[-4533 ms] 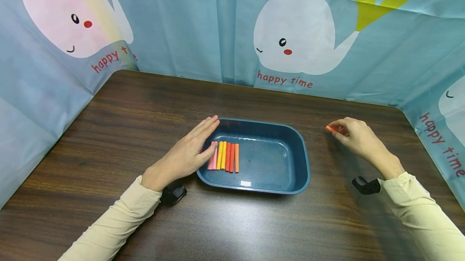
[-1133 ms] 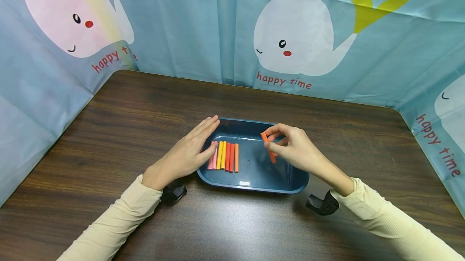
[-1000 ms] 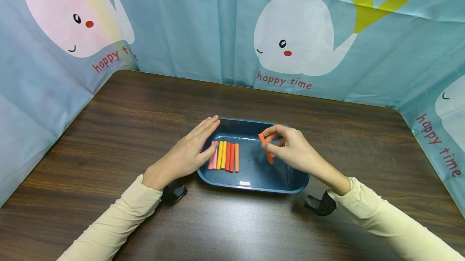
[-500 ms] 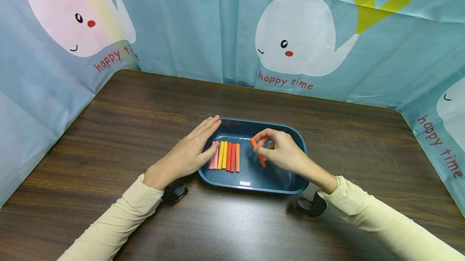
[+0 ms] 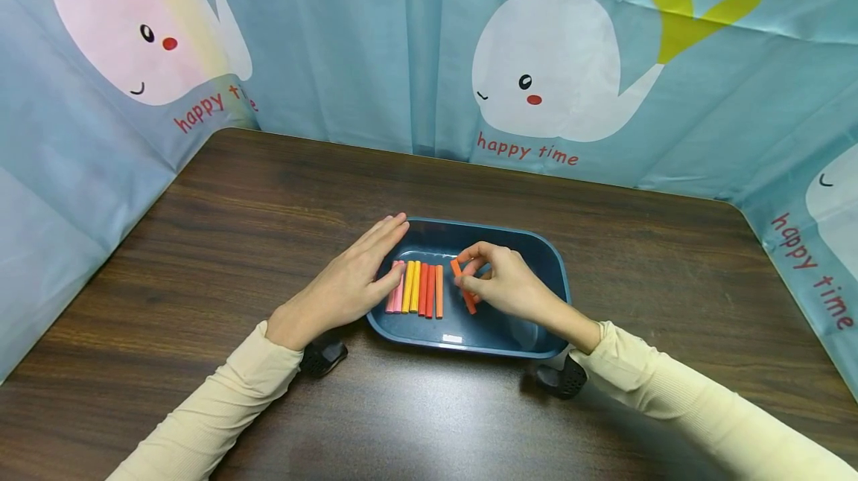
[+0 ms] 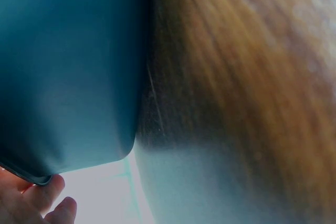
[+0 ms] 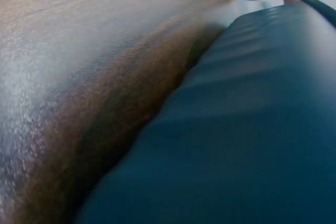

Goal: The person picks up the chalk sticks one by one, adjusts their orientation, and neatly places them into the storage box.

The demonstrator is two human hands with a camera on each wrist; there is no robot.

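Note:
My right hand (image 5: 503, 284) pinches an orange chalk stick (image 5: 459, 268) between thumb and fingers, tilted, inside the blue plastic tray (image 5: 496, 353). Left of it lies a row of similar sticks side by side: pink (image 5: 398, 301), yellow (image 5: 411, 287), red (image 5: 425, 291) and one orange stick (image 5: 439, 292) at the right end. My left hand (image 5: 345, 280) rests along the tray's left rim, fingers straight, thumb over the pink sticks and partly hiding them. In the left wrist view, fingertips (image 6: 47, 195) touch the rim near a corner. The right wrist view shows mostly the tray's outer wall (image 7: 236, 124).
The tray stands on a dark wooden table (image 5: 268, 190). A light blue curtain (image 5: 362, 49) with whale prints encloses the back and sides. Black wrist straps (image 5: 323, 358) hang under both wrists.
My right hand has brought the orange chalk stick from the table right of the tray into it, then leftward and down toward the row. The left hand keeps its place.

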